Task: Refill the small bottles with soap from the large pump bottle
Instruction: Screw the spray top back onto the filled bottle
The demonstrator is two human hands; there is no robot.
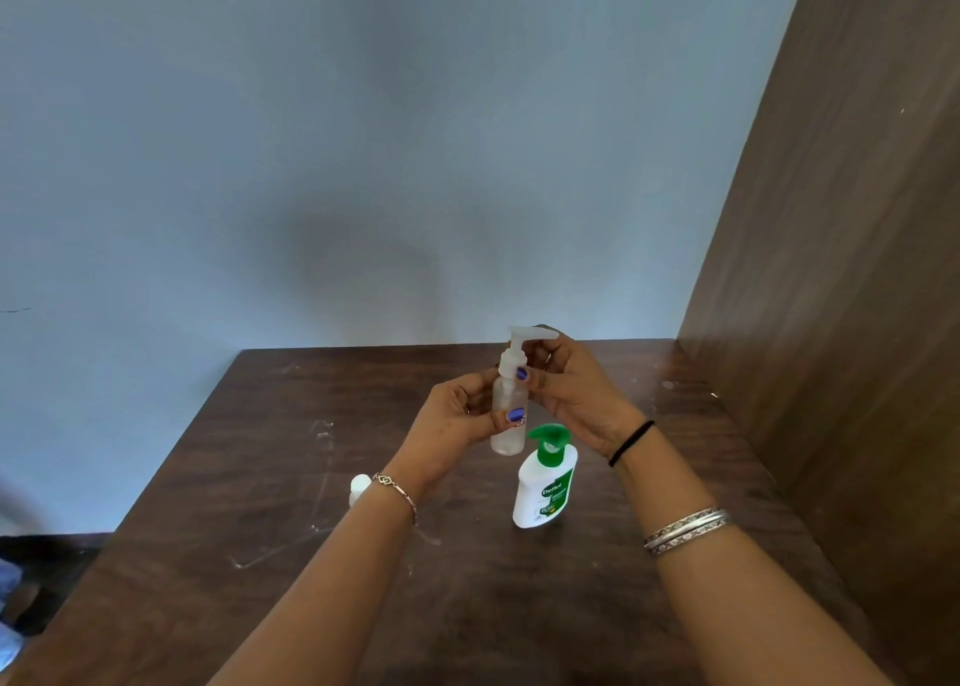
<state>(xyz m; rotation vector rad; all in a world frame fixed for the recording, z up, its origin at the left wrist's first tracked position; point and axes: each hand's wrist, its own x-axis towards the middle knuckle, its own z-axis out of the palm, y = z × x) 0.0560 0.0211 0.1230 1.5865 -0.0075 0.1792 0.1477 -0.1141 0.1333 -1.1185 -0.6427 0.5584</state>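
Observation:
A small clear bottle [508,438] with a white pump top is held upright above the brown table [649,581]. My left hand [457,417] wraps around its body. My right hand [576,389] grips the pump collar and head at the top. Just below and right of it stands a white soap bottle [543,488] with a green pump and a green label. Another small white bottle [358,488] stands on the table, mostly hidden behind my left wrist.
A blue-grey wall runs behind the table. A tall brown wooden panel [841,269] closes off the right side. The tabletop carries white scratch marks on its left half.

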